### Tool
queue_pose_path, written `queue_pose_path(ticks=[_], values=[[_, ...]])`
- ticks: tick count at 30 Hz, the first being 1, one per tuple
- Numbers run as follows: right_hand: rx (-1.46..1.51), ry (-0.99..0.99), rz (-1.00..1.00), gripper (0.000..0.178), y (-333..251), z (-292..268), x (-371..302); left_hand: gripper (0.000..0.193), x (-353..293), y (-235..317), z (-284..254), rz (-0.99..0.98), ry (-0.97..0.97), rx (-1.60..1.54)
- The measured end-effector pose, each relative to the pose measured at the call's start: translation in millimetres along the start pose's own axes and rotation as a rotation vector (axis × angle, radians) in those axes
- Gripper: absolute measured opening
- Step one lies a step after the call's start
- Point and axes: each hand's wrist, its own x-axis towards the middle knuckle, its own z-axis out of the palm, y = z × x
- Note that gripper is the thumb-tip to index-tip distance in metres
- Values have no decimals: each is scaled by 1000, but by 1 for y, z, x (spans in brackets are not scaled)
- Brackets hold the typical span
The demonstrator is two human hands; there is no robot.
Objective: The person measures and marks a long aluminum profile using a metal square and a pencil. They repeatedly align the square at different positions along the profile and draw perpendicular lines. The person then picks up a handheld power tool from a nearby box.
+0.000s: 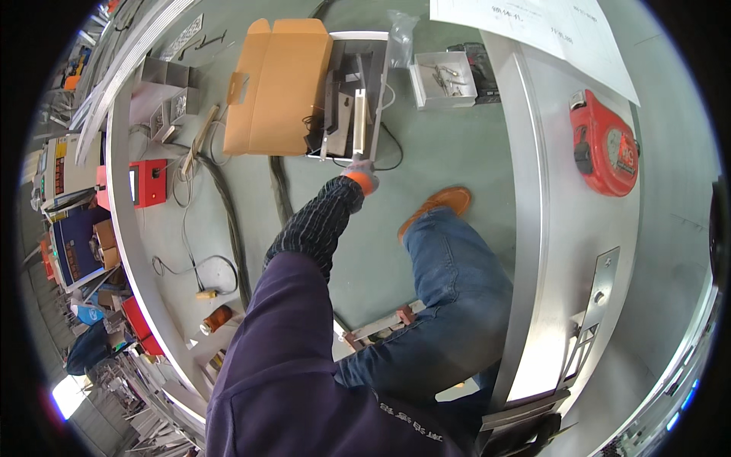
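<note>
My left hand (363, 167), in a grey glove with an orange cuff, is closed around the near end of a long, pale bar (360, 122) with a narrow channel shape. The bar points away from me over an open cardboard box (278, 87). Inside the box's tray lie dark and silvery metal parts (335, 114) and a black cable. The glove partly covers the tray's near edge, and the fingers' exact grip is hard to make out. My right hand does not show.
On the right, a red tape measure (607, 145) lies on a wide metal profile (582, 228), beside a white paper sheet (548, 38). A white bin of small parts (445, 80) stands beyond my brown shoe (449, 199). Dark hoses (228, 213) cross the floor at left.
</note>
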Motion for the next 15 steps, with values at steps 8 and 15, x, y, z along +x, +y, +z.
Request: queue_pose_path(ticks=[8,15], values=[[-6,-22,8,57,1,-11,-14,56,-74,-62,6,-91,663,-264],[0,-34,2,61,3,-14,-15,44,-57,-87,-42,-340,264,248]])
